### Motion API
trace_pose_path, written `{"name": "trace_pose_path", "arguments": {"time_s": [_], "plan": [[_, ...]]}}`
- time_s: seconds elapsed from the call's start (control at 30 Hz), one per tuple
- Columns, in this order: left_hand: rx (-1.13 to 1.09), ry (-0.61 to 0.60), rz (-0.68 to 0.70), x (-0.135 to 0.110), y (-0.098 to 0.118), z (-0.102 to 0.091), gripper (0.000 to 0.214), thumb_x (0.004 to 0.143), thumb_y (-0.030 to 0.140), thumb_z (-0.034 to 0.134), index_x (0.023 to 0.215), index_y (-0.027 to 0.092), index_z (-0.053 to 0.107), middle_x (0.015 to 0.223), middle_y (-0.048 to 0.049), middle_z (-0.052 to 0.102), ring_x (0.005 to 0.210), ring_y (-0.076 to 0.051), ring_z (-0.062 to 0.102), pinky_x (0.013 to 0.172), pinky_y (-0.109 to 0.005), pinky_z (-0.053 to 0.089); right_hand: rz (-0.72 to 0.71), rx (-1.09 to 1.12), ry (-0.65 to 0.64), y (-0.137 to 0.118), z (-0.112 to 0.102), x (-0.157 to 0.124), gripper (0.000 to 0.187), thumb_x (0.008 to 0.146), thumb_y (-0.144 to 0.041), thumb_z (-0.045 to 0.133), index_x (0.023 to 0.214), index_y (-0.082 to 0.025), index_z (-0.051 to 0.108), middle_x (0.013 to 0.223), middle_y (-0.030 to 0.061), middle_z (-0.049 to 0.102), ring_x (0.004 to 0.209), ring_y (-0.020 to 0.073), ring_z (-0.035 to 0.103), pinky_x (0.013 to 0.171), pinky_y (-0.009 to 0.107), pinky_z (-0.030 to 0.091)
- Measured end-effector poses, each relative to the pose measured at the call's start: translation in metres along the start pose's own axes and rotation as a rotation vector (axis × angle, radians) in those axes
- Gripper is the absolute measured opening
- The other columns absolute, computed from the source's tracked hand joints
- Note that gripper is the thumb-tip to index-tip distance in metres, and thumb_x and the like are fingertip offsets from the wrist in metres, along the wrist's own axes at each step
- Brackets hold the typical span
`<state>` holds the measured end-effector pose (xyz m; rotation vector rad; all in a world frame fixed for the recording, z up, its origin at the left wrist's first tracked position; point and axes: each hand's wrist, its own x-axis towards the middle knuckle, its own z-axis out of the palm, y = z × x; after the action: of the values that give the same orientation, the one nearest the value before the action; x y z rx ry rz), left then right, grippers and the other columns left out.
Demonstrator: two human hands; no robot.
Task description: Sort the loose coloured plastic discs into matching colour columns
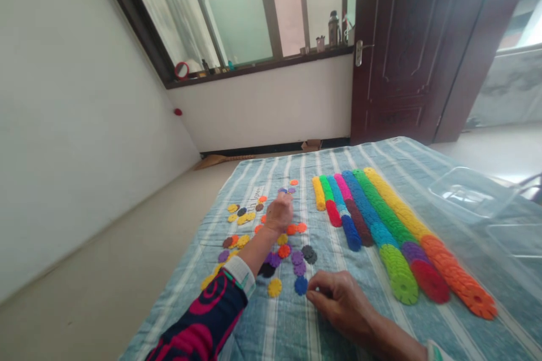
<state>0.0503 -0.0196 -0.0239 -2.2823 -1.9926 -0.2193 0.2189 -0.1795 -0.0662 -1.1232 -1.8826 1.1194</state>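
Observation:
My left hand (280,213) stretches forward over loose notched plastic discs, its fingers bent down beside a blue disc (283,190) and a purple disc (292,190). Whatever its fingertips may hold is hidden. Nearer to me, my right hand (345,300) is curled with thumb and forefinger together, right beside a blue disc (301,285); whether they touch it I cannot tell. Around my left arm lie more discs, among them a yellow disc (275,287), dark grey discs (309,254), purple discs (298,263) and an orange disc (284,251).
Rows of overlapping discs sorted by colour, such as a yellow row (393,203) and an orange row (459,276), lie to the right on the striped cloth (339,344). A clear plastic box (472,194) stands at the right. Beyond are a windowsill (262,65) and a door (406,39).

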Motion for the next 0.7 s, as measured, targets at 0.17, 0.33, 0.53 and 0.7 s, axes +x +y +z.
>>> {"name": "trace_pose_path", "arguments": {"time_s": [0.17,0.33,0.53,0.7], "plan": [[0.127,-0.065,-0.231,-0.005,-0.063,-0.019,0.026,0.084,0.015,0.048,0.093,0.018,0.072,0.105,-0.0098,0.069,0.097,-0.023,0.065,0.078,-0.029,0.050,-0.009,-0.010,0.011,-0.001,0.000,0.000,0.014,0.077,-0.017,0.057,0.070,-0.018,0.069,0.050,-0.0050,0.051,0.048,0.0094,0.046,0.051,0.021,0.031],[0.111,-0.118,-0.237,-0.008,-0.087,-0.020,0.020,0.079,0.020,0.054,0.076,0.024,0.073,0.086,-0.0020,0.072,0.086,-0.018,0.067,0.069,-0.023,0.047,-0.027,-0.030,0.021,0.001,0.001,0.000,0.014,0.077,-0.016,0.057,0.069,-0.018,0.068,0.051,-0.0054,0.051,0.049,0.0090,0.045,0.052,0.022,0.030],[0.135,-0.090,-0.219,-0.005,-0.089,-0.008,0.030,0.088,0.021,0.046,0.095,0.023,0.075,0.108,-0.0078,0.070,0.102,-0.021,0.064,0.081,-0.028,0.048,-0.009,-0.030,0.009,-0.003,-0.001,-0.001,0.015,0.079,-0.016,0.057,0.069,-0.018,0.068,0.049,-0.0059,0.050,0.048,0.0096,0.046,0.052,0.022,0.031],[0.155,-0.074,-0.173,-0.006,-0.093,0.000,0.033,0.094,0.023,0.041,0.098,0.015,0.072,0.105,-0.0148,0.068,0.108,-0.025,0.060,0.090,-0.034,0.046,-0.004,-0.050,0.019,-0.003,-0.001,-0.001,0.013,0.078,-0.017,0.059,0.069,-0.018,0.068,0.050,-0.0058,0.051,0.049,0.0098,0.047,0.053,0.022,0.032]]}}
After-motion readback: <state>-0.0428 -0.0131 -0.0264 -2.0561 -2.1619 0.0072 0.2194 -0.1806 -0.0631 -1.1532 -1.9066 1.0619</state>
